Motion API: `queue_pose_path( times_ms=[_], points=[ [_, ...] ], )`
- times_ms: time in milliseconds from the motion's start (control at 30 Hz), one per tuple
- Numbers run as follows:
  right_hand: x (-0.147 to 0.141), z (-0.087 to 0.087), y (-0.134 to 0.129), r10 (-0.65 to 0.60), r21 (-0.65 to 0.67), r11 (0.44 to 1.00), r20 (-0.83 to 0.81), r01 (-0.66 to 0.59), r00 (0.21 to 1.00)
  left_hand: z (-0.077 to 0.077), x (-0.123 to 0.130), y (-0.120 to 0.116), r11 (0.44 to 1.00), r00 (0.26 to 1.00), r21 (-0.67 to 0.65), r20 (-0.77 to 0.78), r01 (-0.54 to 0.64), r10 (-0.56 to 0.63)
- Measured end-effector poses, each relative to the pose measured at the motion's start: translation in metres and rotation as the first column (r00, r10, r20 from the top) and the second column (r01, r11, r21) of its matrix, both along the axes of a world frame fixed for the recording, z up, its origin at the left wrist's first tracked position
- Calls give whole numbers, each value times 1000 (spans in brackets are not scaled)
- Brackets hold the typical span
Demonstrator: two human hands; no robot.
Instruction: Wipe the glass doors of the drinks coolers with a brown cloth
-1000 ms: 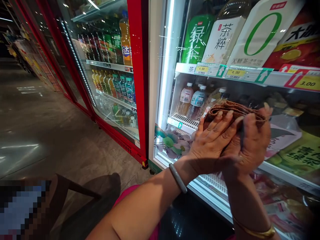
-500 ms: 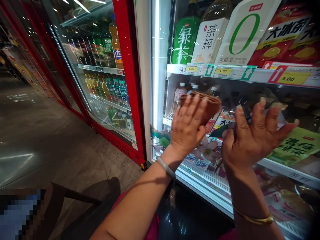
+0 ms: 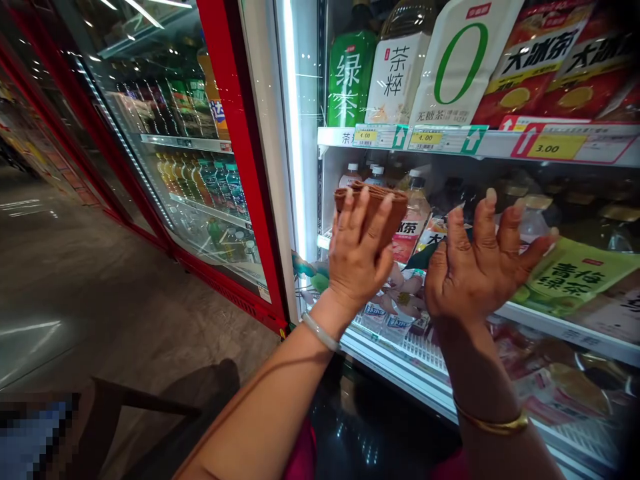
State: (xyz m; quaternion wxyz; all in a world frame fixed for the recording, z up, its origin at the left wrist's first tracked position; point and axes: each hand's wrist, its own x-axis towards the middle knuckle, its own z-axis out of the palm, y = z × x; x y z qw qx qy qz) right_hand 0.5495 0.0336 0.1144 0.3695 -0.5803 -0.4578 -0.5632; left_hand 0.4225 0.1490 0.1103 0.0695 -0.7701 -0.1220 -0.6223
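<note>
While my L hand [image 3: 355, 267] presses the folded brown cloth [image 3: 397, 217] flat-palmed vs. fridge door [image 3: 306, 200] | R hand [image 3: 465, 283] apart, w/o cloth, fingers spread, right of it

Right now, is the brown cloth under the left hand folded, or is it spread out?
Folded: the brown cloth shows several layers stacked along its top edge, near the left hand's fingertips.

Upper shelf [image 3: 505, 143], front edge: yellow price tags [image 3: 556, 147] reading 4.00, 4.00, 3.00. Above, left to right: green bottle [image 3: 352, 80] "绿茶", white label [image 3: 397, 81] "茶粹", white bottle [image 3: 463, 63] "0 无糖茶", red labels [image 3: 535, 67] "大冰茶". Below, green label [image 3: 575, 277] "青梅绿茶".
</note>
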Motion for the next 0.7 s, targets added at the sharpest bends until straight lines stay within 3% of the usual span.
queue_pose_path(
  times_ms=[100,200,333,433,567,700],
  points=[
    [1,-1,4,-2,46,999,26,1,1000,-13,7,-13,990,994,132,-107,48,-34],
    [-4,-4,11,-32,72,997,-9,33,999,-15,5,-6,968,982,241,-185,75,-30],
    [-12,-9,16,-144,26,989,-14,144,989,1,-8,17,989,998,142,-54,38,-30],
    [-13,-10,17,-172,7,985,-18,172,985,-1,-8,11,996,998,58,-7,69,-69],
    [-10,-12,19,-130,48,990,-17,130,991,-17,0,-6,980,986,146,-116,135,-118],
    [-10,-12,18,-126,47,991,-28,127,992,-11,-5,14,964,986,245,-155,104,-67]
  ],
)
